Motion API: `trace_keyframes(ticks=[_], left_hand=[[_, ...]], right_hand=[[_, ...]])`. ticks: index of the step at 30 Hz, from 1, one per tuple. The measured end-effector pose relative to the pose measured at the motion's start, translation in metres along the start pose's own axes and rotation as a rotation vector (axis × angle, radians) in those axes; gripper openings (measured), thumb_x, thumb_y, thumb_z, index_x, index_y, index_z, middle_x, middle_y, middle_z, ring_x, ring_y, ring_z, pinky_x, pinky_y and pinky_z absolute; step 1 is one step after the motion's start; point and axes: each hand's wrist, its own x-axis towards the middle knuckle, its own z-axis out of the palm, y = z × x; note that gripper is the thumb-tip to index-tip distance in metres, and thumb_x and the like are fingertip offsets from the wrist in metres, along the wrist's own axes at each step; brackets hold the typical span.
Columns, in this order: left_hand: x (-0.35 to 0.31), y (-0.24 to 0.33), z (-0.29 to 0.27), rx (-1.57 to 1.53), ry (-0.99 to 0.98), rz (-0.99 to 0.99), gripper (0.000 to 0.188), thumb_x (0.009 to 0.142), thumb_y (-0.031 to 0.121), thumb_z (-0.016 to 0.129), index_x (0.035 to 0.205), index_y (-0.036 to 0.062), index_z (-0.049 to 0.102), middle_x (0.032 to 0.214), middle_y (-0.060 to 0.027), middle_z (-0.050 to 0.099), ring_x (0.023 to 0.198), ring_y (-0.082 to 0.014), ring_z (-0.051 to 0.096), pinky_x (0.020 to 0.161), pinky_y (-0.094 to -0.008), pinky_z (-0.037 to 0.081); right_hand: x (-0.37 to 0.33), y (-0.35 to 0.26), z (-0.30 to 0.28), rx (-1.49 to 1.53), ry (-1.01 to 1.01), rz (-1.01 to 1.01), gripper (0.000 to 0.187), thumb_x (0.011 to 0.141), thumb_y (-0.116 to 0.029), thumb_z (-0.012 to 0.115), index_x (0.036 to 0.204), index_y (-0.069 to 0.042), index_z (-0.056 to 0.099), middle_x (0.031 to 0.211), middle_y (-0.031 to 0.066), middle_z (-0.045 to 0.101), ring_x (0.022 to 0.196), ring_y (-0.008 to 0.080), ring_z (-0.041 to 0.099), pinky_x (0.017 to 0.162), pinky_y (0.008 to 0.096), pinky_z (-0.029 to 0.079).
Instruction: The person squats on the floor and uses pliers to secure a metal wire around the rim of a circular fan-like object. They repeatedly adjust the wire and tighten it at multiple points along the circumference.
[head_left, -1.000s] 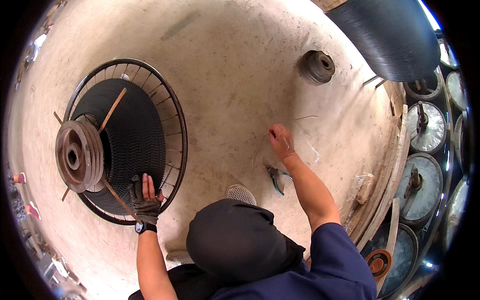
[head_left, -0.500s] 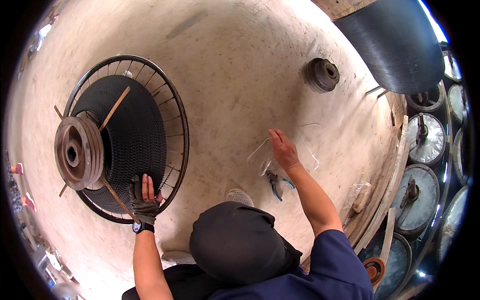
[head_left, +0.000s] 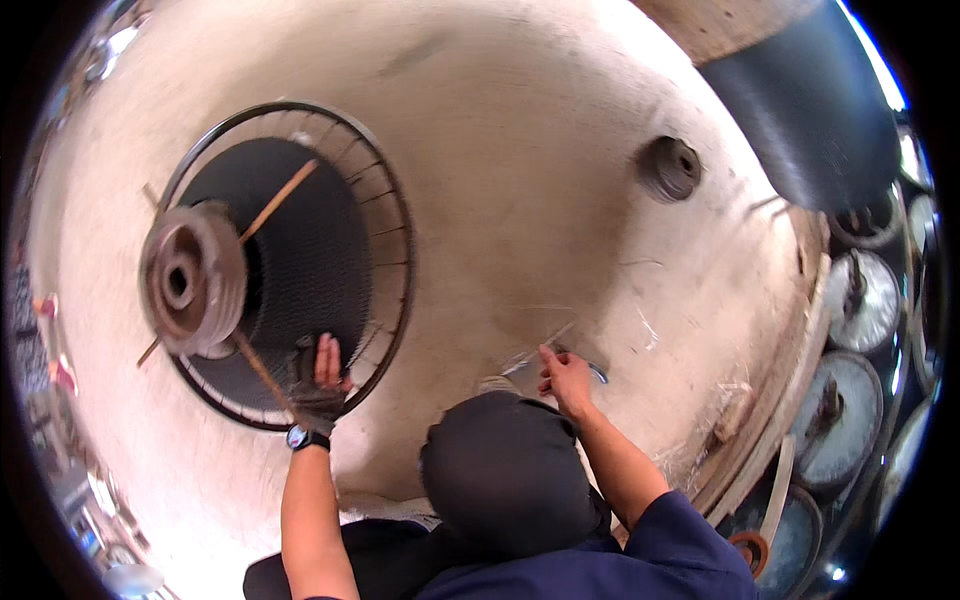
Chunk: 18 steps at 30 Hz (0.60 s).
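Wire fan guard (head_left: 300, 260) lies on the pale bench (head_left: 520, 150), a grooved pulley (head_left: 190, 280) at its hub; the gloved left hand (head_left: 318, 385) grips its lower rim; the right hand (head_left: 566, 380), just beside pliers (head_left: 596, 372), pinches a thin strip (head_left: 540, 350); a round motor part (head_left: 668, 168) sits well apart.

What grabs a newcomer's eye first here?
The big round wire fan guard with dark mesh and a metal pulley hub at left, lying on the pale floor. The gloved left hand grips its lower rim. The bare right hand rests on the floor at centre, by thin clear strips.
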Motion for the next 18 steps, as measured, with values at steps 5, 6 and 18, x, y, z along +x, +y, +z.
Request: trace_keyframes(ticks=[5, 6, 18], left_hand=[[0.009, -0.003, -0.002, -0.006, 0.004, 0.059, 0.078, 0.082, 0.039, 0.064, 0.149, 0.0103, 0.039, 0.158, -0.0067, 0.034, 0.139, -0.0255, 0.039, 0.110, -0.0532, 0.036], [0.015, -0.004, -0.005, -0.089, 0.039, 0.066, 0.071, 0.084, 0.036, 0.062, 0.146, 0.0086, 0.043, 0.155, -0.0081, 0.037, 0.134, -0.0270, 0.045, 0.106, -0.0528, 0.040], [0.013, -0.008, -0.015, 0.212, 0.117, 0.144, 0.047, 0.090, 0.016, 0.049, 0.135, 0.0033, 0.053, 0.149, -0.0126, 0.045, 0.139, -0.0233, 0.041, 0.112, -0.0377, 0.041]], right_hand=[[0.017, -0.011, 0.028, -0.122, 0.033, -0.052, 0.029, 0.086, -0.018, 0.072, 0.084, 0.009, 0.061, 0.068, 0.0113, 0.064, 0.054, 0.0178, 0.062, 0.047, 0.0315, 0.050], [0.019, -0.009, 0.029, -0.163, 0.052, -0.045, 0.027, 0.086, -0.016, 0.071, 0.084, 0.008, 0.061, 0.071, 0.0112, 0.064, 0.055, 0.0174, 0.062, 0.048, 0.0312, 0.050], [-0.051, -0.145, 0.095, -0.181, -0.363, -1.072, 0.003, 0.093, -0.002, 0.063, 0.092, 0.000, 0.061, 0.084, 0.0055, 0.066, 0.075, 0.0110, 0.064, 0.067, 0.0273, 0.054]])
